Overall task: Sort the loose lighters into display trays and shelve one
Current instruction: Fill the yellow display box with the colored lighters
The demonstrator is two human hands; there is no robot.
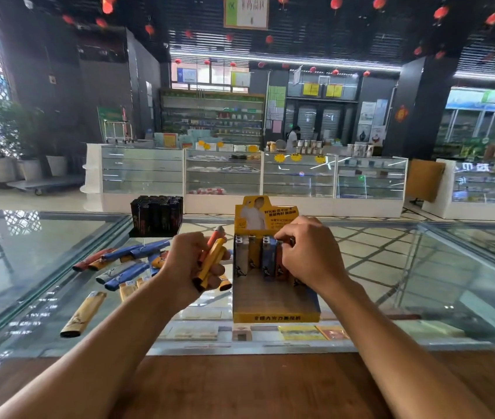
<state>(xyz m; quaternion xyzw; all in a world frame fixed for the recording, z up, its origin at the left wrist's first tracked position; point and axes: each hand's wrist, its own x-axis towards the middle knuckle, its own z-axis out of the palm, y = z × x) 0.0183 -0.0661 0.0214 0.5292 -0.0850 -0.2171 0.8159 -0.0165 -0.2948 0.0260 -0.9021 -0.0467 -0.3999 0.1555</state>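
A yellow cardboard display tray (275, 316) stands on the glass counter with several lighters (255, 257) upright along its back row. My right hand (308, 252) is over that row, fingers curled on a lighter at the row's right end; the lighter is mostly hidden. My left hand (190, 263) grips a yellow lighter (210, 263) and an orange lighter (214, 238) just left of the tray. Loose lighters (122, 263) in blue, red, yellow and grey lie scattered on the glass to the left, and a tan lighter (83, 314) lies apart nearer me.
A black tray full of dark lighters (157, 214) stands at the counter's far edge, behind the loose pile. The glass counter (421, 282) stretches left and right, with a wooden ledge (246, 385) at its near side. Shop display cases (270, 173) stand across the aisle.
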